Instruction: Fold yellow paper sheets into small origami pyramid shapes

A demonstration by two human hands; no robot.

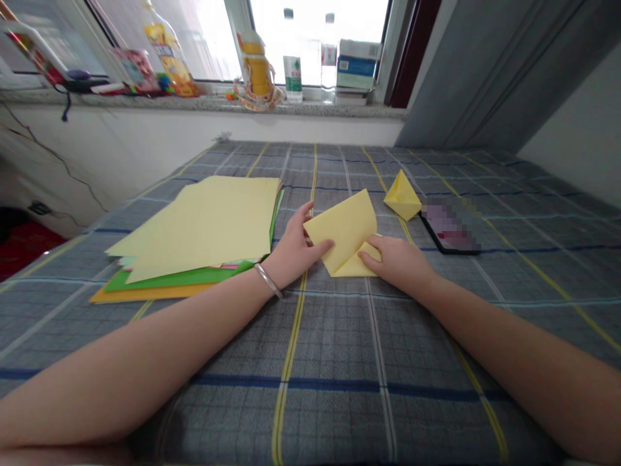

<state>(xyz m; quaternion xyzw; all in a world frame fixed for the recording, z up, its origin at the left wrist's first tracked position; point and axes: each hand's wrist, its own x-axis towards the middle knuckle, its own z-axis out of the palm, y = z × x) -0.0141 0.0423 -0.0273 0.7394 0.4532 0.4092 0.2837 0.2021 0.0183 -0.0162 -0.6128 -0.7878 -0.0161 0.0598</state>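
Between my two hands is a sheet of yellow paper, partly folded, with one flap raised and a crease along its lower part. My left hand, with a silver bangle at the wrist, grips the paper's left side, thumb on the near face and fingers behind. On the lower right, my right hand pinches the folded part between thumb and fingers. Just beyond my right hand sits a folded yellow paper shape, pointed at the top. Left of my left hand lies a stack of coloured paper, pale yellow uppermost.
A phone lies to the right, its screen blurred out. Grey checked cloth covers the surface. On the windowsill stand bottles, a tube, a yellow cup and boxes. A grey curtain hangs at right.
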